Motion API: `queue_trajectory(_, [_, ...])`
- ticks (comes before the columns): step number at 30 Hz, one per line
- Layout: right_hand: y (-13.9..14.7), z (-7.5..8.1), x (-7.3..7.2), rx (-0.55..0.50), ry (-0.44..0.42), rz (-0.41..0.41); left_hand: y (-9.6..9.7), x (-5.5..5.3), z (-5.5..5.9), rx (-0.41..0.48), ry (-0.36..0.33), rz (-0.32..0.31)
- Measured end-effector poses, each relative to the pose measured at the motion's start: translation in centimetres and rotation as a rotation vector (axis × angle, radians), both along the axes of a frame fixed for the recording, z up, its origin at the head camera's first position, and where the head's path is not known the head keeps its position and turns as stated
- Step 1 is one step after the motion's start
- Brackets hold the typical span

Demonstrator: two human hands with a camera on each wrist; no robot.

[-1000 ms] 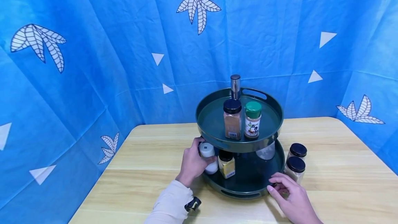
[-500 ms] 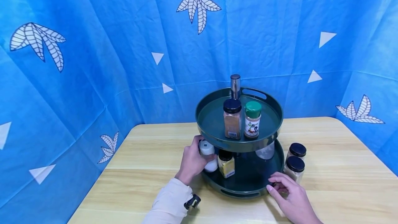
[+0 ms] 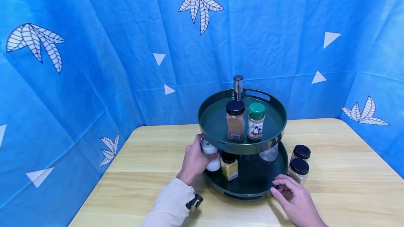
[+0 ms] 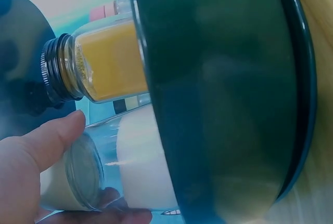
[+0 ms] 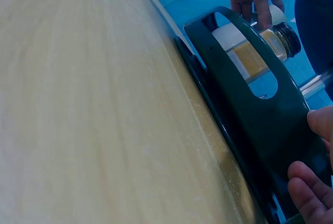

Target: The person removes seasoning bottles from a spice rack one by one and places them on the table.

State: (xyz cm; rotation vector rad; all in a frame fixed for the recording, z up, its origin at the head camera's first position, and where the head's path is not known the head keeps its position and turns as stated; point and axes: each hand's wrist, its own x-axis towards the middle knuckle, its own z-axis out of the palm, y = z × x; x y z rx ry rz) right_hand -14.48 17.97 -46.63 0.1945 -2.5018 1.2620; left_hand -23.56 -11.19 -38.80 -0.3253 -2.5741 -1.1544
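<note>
In the head view my left hand (image 3: 196, 158) grips a white-capped jar (image 3: 213, 164) at the left of the dark green two-tier tray (image 3: 252, 185). The left wrist view shows white contents in this clear jar (image 4: 143, 156), thumb on one side and fingers below. Beside it on the lower tier stands a square, black-lidded spice jar (image 3: 230, 171) with yellow powder. My right hand (image 3: 293, 199) holds the lower tier's front right rim, fingers bent at its edge; the right wrist view shows fingertips (image 5: 304, 185) against the outer wall.
On the upper tier stand a brown spice jar (image 3: 235, 127) and a green-capped shaker (image 3: 255, 125), with a metal post (image 3: 238, 88) behind. A clear container (image 3: 269, 154) sits at the lower tier's back right. Two black-lidded jars (image 3: 299, 166) stand on the wooden table (image 3: 344, 171), right of the tray.
My left hand and the white-capped jar have shifted slightly back and up in the head view. The right hand stays at the rim.
</note>
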Motion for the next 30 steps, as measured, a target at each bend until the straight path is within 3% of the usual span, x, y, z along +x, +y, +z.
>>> queue_trajectory(15, [0.2, -0.2, -0.2, 0.004, -0.047, 0.007, -0.2, -0.3, 0.5, -0.007, 0.002, -0.004])
queue_trajectory(25, [0.1, -0.5, -0.1, -0.010, 0.059, 0.005, -0.6, -0.4, 1.0, -0.015, 0.020, -0.005])
queue_trajectory(30, [0.0, -0.3, -0.1, -0.010, 0.060, 0.008, -0.8, -0.5, 1.5, -0.013, 0.037, 0.007])
